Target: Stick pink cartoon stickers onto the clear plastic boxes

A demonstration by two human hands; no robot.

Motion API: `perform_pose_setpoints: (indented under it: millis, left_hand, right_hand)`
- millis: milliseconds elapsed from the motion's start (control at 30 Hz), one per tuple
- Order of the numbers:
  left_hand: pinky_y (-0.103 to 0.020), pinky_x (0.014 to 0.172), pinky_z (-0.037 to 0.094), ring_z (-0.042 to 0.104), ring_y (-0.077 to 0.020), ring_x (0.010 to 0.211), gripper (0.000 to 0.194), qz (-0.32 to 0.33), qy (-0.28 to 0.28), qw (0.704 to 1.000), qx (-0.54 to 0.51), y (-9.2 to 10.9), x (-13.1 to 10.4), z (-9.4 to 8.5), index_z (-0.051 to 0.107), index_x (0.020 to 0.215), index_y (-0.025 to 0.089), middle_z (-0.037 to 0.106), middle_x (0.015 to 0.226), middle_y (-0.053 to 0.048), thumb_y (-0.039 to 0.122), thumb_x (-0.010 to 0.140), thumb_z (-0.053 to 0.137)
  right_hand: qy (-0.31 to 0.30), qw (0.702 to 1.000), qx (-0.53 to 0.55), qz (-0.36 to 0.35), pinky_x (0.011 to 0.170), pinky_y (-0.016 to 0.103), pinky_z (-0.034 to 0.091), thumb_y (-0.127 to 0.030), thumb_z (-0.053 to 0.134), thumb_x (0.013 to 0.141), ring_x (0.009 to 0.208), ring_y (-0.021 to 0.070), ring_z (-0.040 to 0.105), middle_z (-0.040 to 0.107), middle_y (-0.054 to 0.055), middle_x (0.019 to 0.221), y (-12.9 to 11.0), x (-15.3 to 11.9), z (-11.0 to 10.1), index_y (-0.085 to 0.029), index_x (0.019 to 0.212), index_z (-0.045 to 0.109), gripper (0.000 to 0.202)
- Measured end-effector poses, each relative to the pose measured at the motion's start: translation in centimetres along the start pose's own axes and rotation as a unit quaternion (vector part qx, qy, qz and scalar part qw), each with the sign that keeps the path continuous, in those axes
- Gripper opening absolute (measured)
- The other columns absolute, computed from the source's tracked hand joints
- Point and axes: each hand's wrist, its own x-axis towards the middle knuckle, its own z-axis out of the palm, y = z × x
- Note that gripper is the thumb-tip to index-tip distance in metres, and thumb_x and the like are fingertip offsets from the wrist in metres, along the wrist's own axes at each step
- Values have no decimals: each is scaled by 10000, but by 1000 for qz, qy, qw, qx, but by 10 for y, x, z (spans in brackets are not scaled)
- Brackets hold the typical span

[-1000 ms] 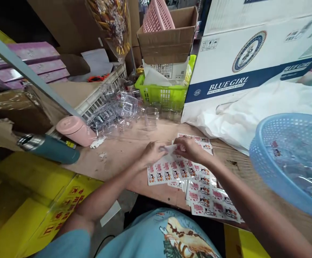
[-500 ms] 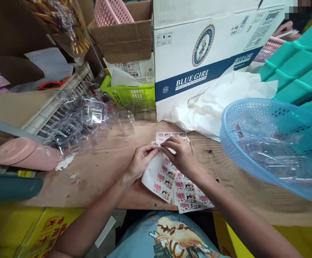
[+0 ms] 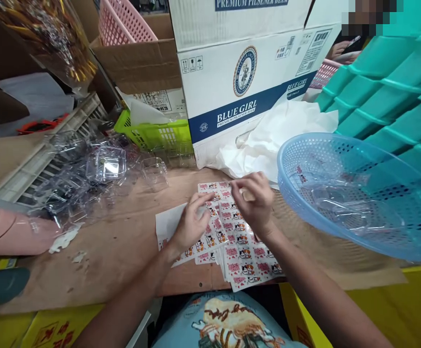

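Observation:
Several sheets of stickers [image 3: 234, 253], printed with pink shapes and cats, overlap near the table's front edge. One sheet's plain white part [image 3: 167, 221] shows at the left. My left hand [image 3: 192, 223] hovers over or rests on the sheets, its index finger and thumb apart with nothing visible between them. To its right, my right hand [image 3: 257, 202] is raised above the sheets with bent fingers. Its thumb and index fingertip come together; whatever is between them is too small to make out. The two hands are apart.
Clear plastic boxes [image 3: 106, 164] pile up at the left, near a pink bottle [image 3: 17, 232]. A blue perforated basket [image 3: 286, 188] holding clear plastic pieces stands at the right. Behind are a white beer carton [image 3: 210, 87], a green basket [image 3: 152, 135] and teal bins [image 3: 387, 92]. Another person's hand [image 3: 339, 49] shows at the back.
My hands, pinched together over the sheets before, have separated; the left fingers have spread. One sticker sheet now lies flatter and further left. The view has shifted.

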Motion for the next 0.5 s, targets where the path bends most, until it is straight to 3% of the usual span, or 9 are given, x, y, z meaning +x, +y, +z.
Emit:
perform_pose_setpoints:
  millis: [67,100,167,233,300,433,500]
  left_hand:
    - [-418,1107,391,576,-231,1196,481,-51,-78,983,-160,14,0,11,693,1196,203,653,1202,-90,73,757,545]
    - [-410,1107,397,582,-228,1201,476,-75,-86,968,-223,17,-1,13,696,1180,195,667,1204,-87,68,745,551]
    - [-401,1123,394,576,-224,1226,468,-108,-66,949,-288,19,-4,13,709,1140,184,686,1201,-80,53,709,579]
    - [-407,1143,389,561,-226,1257,470,-120,-51,945,-298,15,-8,8,719,1111,179,691,1208,-76,39,680,598]
    - [-431,1158,382,533,-236,1300,484,-113,-56,950,-285,10,-13,3,716,1123,186,675,1253,-74,37,678,600]
    - [-448,1184,350,493,-233,1350,528,-62,-65,966,-242,7,-19,1,698,1167,234,633,1342,-44,29,693,586]
    - [-453,1194,334,490,-228,1354,536,-43,-56,967,-245,11,-22,3,692,1175,240,638,1334,-36,21,703,566]
  right_hand:
    - [-96,990,-20,-101,837,441,448,-189,609,911,828,220,566,688,52,835,-10,-10,0,-216,876,702,103]
    - [-132,984,-8,-116,852,456,452,-178,591,923,866,232,573,703,62,890,-14,-15,-2,-219,953,711,130]
    - [-145,986,25,-85,833,445,475,-167,549,953,917,240,585,707,75,977,-15,-18,-9,-230,1094,700,216]
    - [-113,992,35,-30,810,428,492,-173,532,966,934,240,591,690,80,1006,-14,-13,-20,-248,1170,683,265]
    - [-112,993,17,-23,848,450,491,-198,555,956,965,251,586,670,80,1029,-16,-1,-29,-275,1207,675,289]
    - [-223,969,-21,-104,954,509,456,-269,614,925,1082,292,528,634,105,1165,-29,22,-31,-272,1299,629,374]
    - [-243,966,-11,-92,978,518,443,-302,643,913,1109,301,517,627,119,1196,-33,24,-25,-245,1333,606,425]
